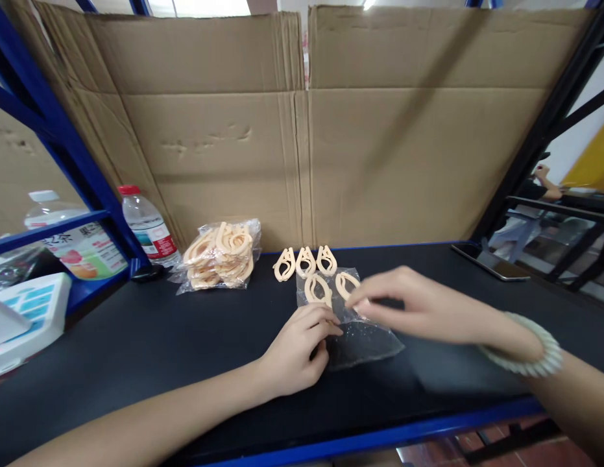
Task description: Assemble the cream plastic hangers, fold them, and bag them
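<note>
- The left hand (302, 347) rests on the black table (136, 350) with its fingers curled, pinching the near left edge of a clear plastic bag (360, 340) that lies flat on the table.
- The right hand (418, 305) hovers over the far end of the same bag, fingers stretched to the left; its fingertips are at a cream plastic clip (347, 284), though whether they grip it or merely touch it cannot be told. A pale beaded bracelet (530, 353) sits on that wrist.
- A second clip (318, 290) lies on the bag just left of the first, near the left hand's fingertips.
- Three more clips (305, 262) stand in a row just beyond the bag, side by side.
- Further left on the table lies a filled bag of clips (221, 254).
- A water bottle (148, 227) with a red cap stands beside a blue shelf post at the far left.
- Brown cardboard (302, 130) walls the back of the table.
- A phone (491, 261) lies at the far right.
</note>
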A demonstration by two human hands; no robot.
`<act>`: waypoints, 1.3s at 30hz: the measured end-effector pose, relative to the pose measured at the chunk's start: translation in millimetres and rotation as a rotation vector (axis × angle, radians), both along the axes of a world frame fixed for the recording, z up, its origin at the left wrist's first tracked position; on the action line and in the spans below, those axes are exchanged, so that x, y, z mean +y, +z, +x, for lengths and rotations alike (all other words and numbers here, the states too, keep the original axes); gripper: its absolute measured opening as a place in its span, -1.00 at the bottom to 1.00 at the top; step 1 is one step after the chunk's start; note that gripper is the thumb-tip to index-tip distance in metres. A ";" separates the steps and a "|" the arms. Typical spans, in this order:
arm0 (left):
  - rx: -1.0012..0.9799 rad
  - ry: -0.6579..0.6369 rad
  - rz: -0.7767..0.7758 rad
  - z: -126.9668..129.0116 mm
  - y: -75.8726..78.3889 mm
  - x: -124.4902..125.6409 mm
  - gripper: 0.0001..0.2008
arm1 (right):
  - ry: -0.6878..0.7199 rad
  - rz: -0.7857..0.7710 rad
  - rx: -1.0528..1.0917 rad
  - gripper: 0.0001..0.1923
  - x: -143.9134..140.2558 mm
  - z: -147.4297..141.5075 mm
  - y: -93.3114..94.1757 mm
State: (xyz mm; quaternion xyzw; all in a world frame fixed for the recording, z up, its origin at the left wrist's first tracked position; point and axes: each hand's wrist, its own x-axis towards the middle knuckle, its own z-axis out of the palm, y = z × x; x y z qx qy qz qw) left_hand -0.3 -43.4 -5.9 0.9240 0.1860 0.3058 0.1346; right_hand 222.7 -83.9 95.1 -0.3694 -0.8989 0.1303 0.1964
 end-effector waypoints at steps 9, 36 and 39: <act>0.074 0.010 -0.057 -0.9 -0.8 -0.9 -0.60 | -0.078 0.139 -0.253 -0.38 173.4 0.7 -67.4; 0.004 -0.010 0.027 1.2 2.1 -0.3 -0.56 | -0.367 0.407 -0.122 -0.70 44.2 120.0 -96.8; -0.004 -0.013 0.029 2.5 2.9 0.2 -0.57 | -0.429 0.516 -0.050 -0.74 22.8 110.8 -85.3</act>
